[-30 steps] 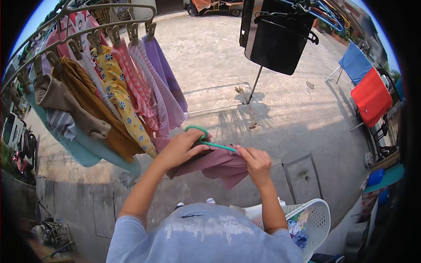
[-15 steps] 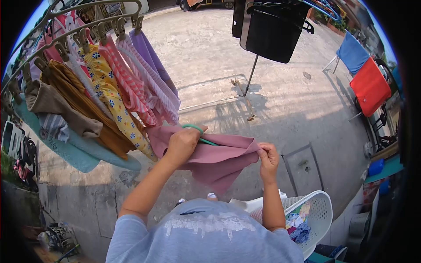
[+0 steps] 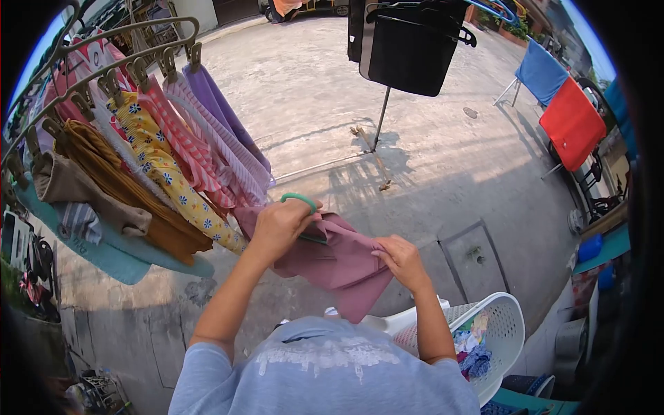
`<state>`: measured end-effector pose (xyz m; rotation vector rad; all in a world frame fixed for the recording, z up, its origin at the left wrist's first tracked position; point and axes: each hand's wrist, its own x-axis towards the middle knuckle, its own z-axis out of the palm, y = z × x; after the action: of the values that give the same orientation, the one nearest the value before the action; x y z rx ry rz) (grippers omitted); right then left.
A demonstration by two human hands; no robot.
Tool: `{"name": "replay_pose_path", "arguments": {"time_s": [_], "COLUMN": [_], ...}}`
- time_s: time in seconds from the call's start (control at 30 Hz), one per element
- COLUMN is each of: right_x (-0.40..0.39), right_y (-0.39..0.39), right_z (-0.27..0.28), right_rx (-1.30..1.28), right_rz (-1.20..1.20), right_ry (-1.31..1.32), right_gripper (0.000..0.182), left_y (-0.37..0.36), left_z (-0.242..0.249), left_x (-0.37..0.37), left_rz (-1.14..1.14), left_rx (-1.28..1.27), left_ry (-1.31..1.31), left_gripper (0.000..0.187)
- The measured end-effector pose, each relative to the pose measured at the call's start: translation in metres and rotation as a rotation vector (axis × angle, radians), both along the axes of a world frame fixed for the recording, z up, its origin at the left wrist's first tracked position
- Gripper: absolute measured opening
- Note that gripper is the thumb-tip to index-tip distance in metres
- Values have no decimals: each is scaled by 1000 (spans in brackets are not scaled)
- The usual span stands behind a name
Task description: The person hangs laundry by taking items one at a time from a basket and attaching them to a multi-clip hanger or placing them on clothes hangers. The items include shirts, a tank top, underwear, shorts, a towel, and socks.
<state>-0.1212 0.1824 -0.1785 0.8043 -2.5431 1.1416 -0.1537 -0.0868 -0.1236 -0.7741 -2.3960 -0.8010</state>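
A mauve garment [image 3: 332,257] is stretched between my two hands in front of my body. My left hand [image 3: 279,227] is closed around a green hanger [image 3: 300,200], whose curved hook rises above the fist. Part of the hanger lies within the fabric, so its full shape is hidden. On the right, the fingers of my right hand [image 3: 402,263] pinch a bunched edge of the mauve cloth. Close to my left hand hang a yellow floral garment [image 3: 169,181] and a pink striped garment [image 3: 178,135].
Clothes hang from a clip hanger [image 3: 138,31] at left. A white perforated basket [image 3: 508,325] with clothes stands at lower right. Ahead, a black garment [image 3: 408,52] hangs above a thin pole [image 3: 382,117]. Blue cloth [image 3: 541,71] and red cloth [image 3: 573,130] hang farther right.
My right hand has moved left and down, nearer my left hand, gathering the mauve cloth. Less of the green hanger shows beyond my left fist. The whole view has shifted slightly.
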Motion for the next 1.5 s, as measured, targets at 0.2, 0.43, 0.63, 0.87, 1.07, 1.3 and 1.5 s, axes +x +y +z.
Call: {"name": "replay_pose_path", "arguments": {"time_s": [0.2, 0.43, 0.63, 0.87, 1.07, 1.3, 1.5], "right_x": [7, 35, 17, -34, -121, -164, -204], "right_y": [25, 18, 35, 1, -73, -184, -252], "right_z": [-27, 30, 51, 110, 173, 279, 363], "right_rx": [16, 42, -5, 241, 172, 104, 220], "right_rz": [-111, -30, -24, -61, -14, 130, 156], "right_ry": [-66, -332, -136, 178, 445, 845, 915], "right_gripper": [24, 27, 33, 30, 28, 33, 26], "left_y": [-7, 9, 22, -16, -61, -105, -119], "left_z": [-18, -42, -43, -70, -121, -208, -254], "left_x": [4, -6, -24, -31, 46, 190, 259], "left_rz": [45, -168, -184, 14, 100, 399, 710], "left_rx": [-84, 51, 261, 406, 714, 1117, 1555], "left_ry": [-25, -135, -364, -240, -714, -784, -640], "left_gripper": [18, 19, 34, 32, 27, 20, 15]}}
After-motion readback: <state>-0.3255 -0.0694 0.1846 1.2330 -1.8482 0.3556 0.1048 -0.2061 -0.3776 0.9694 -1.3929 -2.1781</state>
